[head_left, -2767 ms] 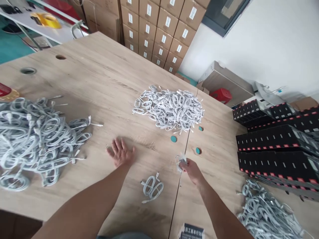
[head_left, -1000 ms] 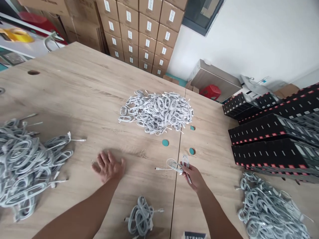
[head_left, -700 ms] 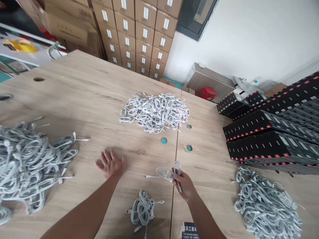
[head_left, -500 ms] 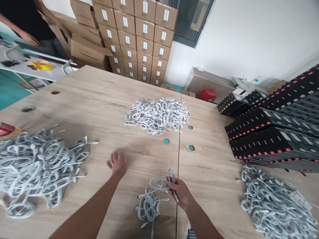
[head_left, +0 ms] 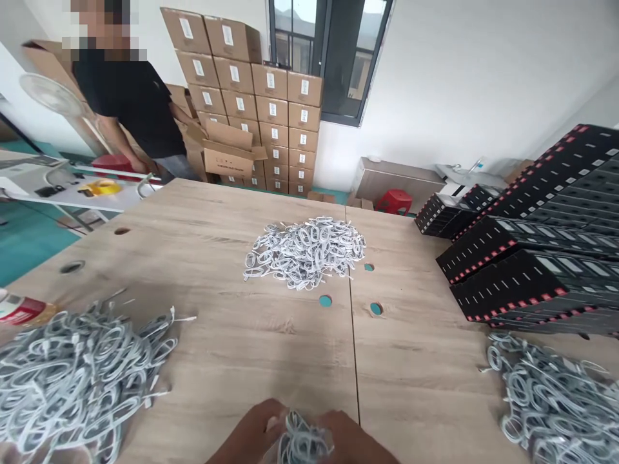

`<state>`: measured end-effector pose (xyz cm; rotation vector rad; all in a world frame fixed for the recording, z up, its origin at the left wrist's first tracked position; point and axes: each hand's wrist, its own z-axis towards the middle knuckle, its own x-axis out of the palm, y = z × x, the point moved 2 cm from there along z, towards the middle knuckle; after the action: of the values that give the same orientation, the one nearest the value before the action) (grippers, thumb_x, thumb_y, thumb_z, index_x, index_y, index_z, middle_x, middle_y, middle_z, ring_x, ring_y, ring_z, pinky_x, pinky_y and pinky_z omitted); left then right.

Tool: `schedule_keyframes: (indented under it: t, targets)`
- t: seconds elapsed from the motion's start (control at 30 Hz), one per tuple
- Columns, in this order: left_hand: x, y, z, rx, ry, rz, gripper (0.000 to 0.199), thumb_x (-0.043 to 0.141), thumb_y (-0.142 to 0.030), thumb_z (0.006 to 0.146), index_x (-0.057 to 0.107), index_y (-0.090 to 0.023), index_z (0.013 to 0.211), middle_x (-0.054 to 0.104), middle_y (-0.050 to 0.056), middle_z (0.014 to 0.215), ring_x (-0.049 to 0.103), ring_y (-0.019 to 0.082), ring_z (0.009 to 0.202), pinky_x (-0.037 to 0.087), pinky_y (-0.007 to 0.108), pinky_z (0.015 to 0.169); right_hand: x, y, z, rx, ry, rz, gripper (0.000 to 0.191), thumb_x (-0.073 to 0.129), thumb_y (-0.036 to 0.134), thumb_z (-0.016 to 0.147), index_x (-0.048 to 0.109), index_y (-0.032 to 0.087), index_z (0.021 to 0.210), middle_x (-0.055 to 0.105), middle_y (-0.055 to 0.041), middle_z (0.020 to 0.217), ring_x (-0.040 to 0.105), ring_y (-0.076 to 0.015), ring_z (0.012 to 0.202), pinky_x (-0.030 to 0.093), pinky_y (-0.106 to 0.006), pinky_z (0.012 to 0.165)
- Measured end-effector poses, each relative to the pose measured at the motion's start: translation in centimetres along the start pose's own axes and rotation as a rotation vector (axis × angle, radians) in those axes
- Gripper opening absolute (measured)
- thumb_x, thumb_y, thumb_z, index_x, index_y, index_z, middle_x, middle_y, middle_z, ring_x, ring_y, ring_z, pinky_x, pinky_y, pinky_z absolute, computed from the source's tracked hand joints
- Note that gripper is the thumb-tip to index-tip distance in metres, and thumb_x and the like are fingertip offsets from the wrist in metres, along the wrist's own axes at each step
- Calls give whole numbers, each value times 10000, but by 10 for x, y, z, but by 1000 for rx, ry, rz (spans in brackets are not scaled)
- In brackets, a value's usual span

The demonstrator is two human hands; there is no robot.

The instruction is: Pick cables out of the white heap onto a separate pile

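Observation:
At the bottom edge, a small bunch of grey coiled cables [head_left: 300, 443] is pressed between my two hands. My left hand [head_left: 264, 426] closes on its left side, thumb against the coils. From the right, my right hand [head_left: 344, 438] grips the same bunch; its fingers are partly blurred and hidden behind the cables. A large heap of grey cables [head_left: 82, 374] lies to the left, and another grey cable heap [head_left: 556, 399] to the right. Farther off, a pile of white coiled cables [head_left: 309, 251] sits mid-table.
Black boxes with red marks [head_left: 522, 283] are stacked on the right of the wooden table [head_left: 232, 341]. A bottle with a red label [head_left: 24, 309] lies at left. Brown cartons [head_left: 273, 129] stand against the wall. A person in a black shirt [head_left: 138, 109] stands beyond the table.
My left hand has come from the open table to the cable bunch. My right hand has joined it there. The view has tilted up, showing more of the person and window.

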<state>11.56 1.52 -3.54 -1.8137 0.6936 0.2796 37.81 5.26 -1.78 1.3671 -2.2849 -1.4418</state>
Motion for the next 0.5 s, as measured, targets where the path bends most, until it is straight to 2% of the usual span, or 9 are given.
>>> schedule_keyframes:
  t: [0.07,0.17,0.23,0.33,0.4,0.5]
  targets:
    - [-17,18,23,-21,-166,64,394,530,-453,879,735,-295,1176,709,71,1304,623,256,1240,483,411,1109,-35,22,29,-3,-55,-35,655,811,358,642,727,305,1289,708,-79,1305,659,-343,1179,494,-421,1006]
    - [-32,38,62,-72,-454,166,579,448,-456,897,617,-208,1392,503,151,1569,376,334,1496,246,597,1258,-107,81,97,-70,-349,-20,725,662,363,815,524,245,1517,614,-130,1435,630,-292,1245,462,-427,1088]
    - [-31,48,81,-95,-594,218,631,403,-443,906,579,-139,1430,434,206,1609,293,372,1533,123,668,1260,-152,126,146,-98,-542,-3,793,594,418,881,347,246,1615,493,-142,1546,585,-282,1314,477,-416,1084]
    - [-18,59,94,-65,-779,387,637,405,-439,906,590,-123,1427,467,212,1588,320,350,1522,84,623,1276,-200,176,206,-29,-704,-102,1001,678,465,825,179,229,1660,284,-183,1660,441,-356,1446,496,-456,1054]
    - [-8,65,94,-43,-857,538,627,430,-452,906,600,-148,1428,495,184,1578,360,322,1504,96,571,1290,-217,186,232,21,-725,-158,1029,719,377,774,200,239,1652,285,-193,1650,500,-373,1380,526,-453,980]
    - [0,67,91,-70,-843,630,624,462,-455,892,607,-172,1429,490,162,1589,385,318,1494,93,547,1296,-228,172,251,-25,-793,-59,848,670,244,743,413,220,1551,507,-167,1484,631,-297,1157,535,-384,884]
